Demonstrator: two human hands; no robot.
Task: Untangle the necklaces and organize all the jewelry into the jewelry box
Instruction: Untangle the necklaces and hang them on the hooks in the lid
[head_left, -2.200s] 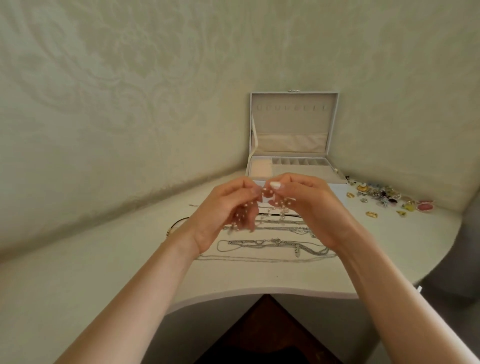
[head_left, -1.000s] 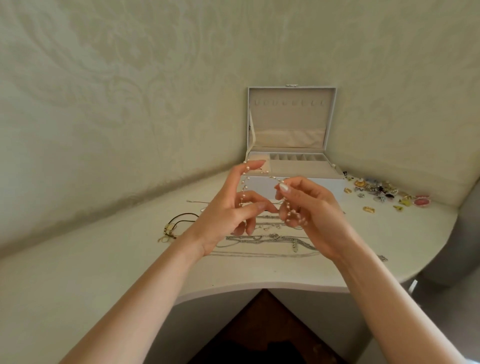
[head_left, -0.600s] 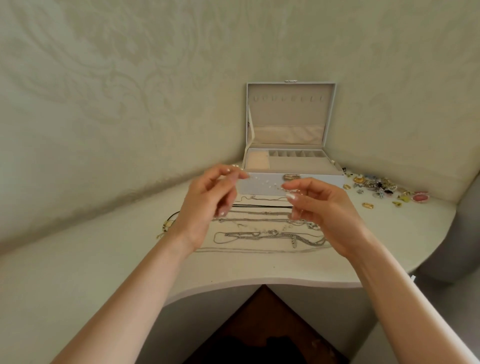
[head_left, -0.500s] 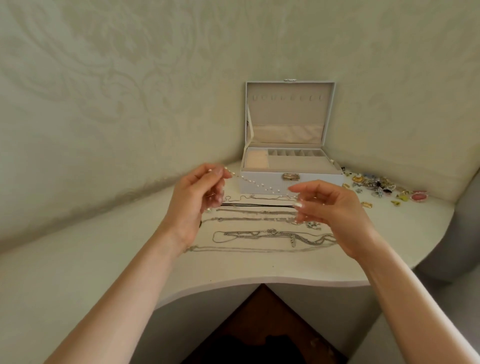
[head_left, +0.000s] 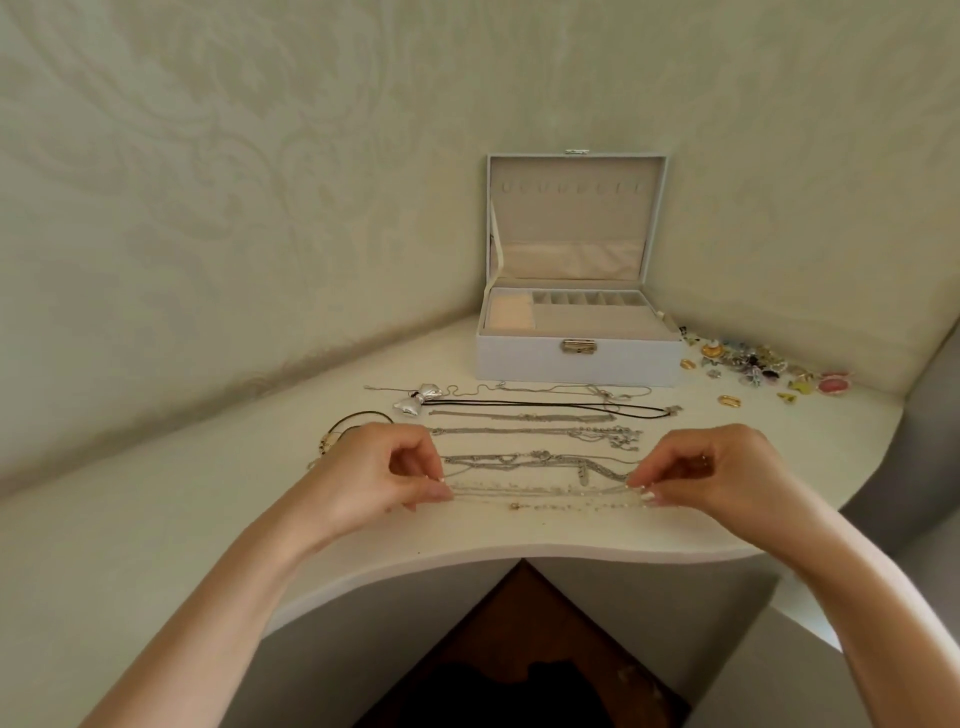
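A pearl necklace (head_left: 545, 503) lies stretched straight across the table near its front edge. My left hand (head_left: 379, 475) pinches its left end and my right hand (head_left: 711, 470) pinches its right end, both low on the tabletop. Behind it several silver chain necklaces (head_left: 535, 431) lie in parallel rows, with a black cord necklace carrying a silver bow pendant (head_left: 418, 399) at the back. The white jewelry box (head_left: 576, 358) stands open behind them, lid upright, its compartments showing no jewelry.
A heap of small colourful earrings and rings (head_left: 753, 364) lies right of the box. A dark cord bracelet (head_left: 353, 423) sits left of my left hand. Patterned wall closes the back; the curved table edge (head_left: 519, 551) runs just below my hands.
The pearl necklace was bunched between my hands in the air. My hands pulled apart, drew it straight, then lowered it onto the table in front of the silver chains.
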